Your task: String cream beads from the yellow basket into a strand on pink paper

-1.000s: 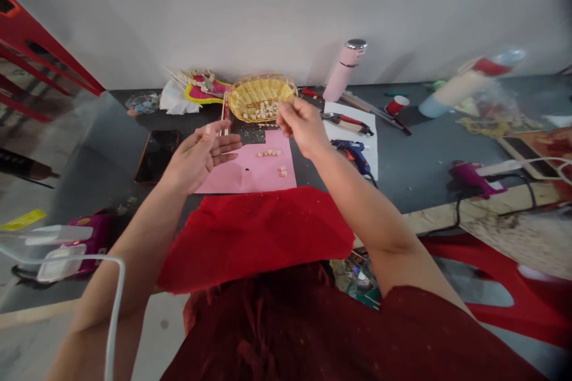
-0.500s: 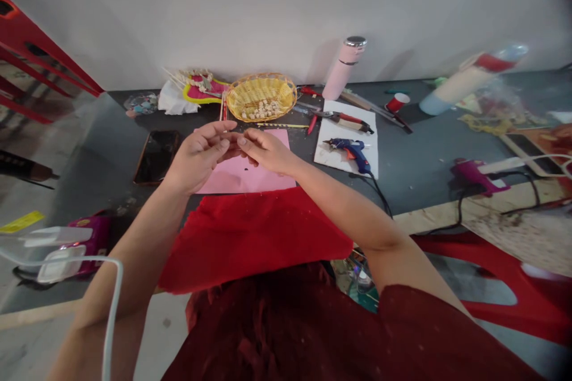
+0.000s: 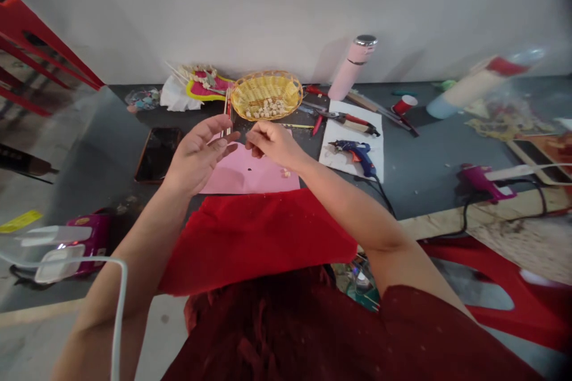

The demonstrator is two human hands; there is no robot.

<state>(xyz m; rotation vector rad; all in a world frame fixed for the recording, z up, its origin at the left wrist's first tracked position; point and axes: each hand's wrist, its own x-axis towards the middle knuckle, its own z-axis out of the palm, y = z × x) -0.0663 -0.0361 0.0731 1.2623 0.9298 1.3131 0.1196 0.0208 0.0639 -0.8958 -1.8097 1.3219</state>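
Over the pink sheet (image 3: 232, 172) both my hands are raised, with a small gap between their fingertips. My left hand (image 3: 199, 155) has its thumb against the middle fingers, while the index finger stands apart. Whatever it pinches is too small to make out. My right hand (image 3: 274, 144) is closed in a pinch, fingertips pointing left; its contents are hidden too. On the pink sheet lie a small dark speck (image 3: 249, 169) and a few pale bits (image 3: 286, 172) below the right wrist. A red cloth (image 3: 263, 238) is spread in front of me.
Behind my hands sits a wicker basket (image 3: 263, 92) with small pale pieces. To the right are a blue glue gun (image 3: 357, 155) on a white sheet, a pink flask (image 3: 353, 68) and a red spool (image 3: 404, 105). A phone (image 3: 157, 155) lies left.
My hands have moved apart, opening a gap between their fingertips. The right hand has shifted slightly right. Pale bits now show on the pink sheet. The view has shifted a little.
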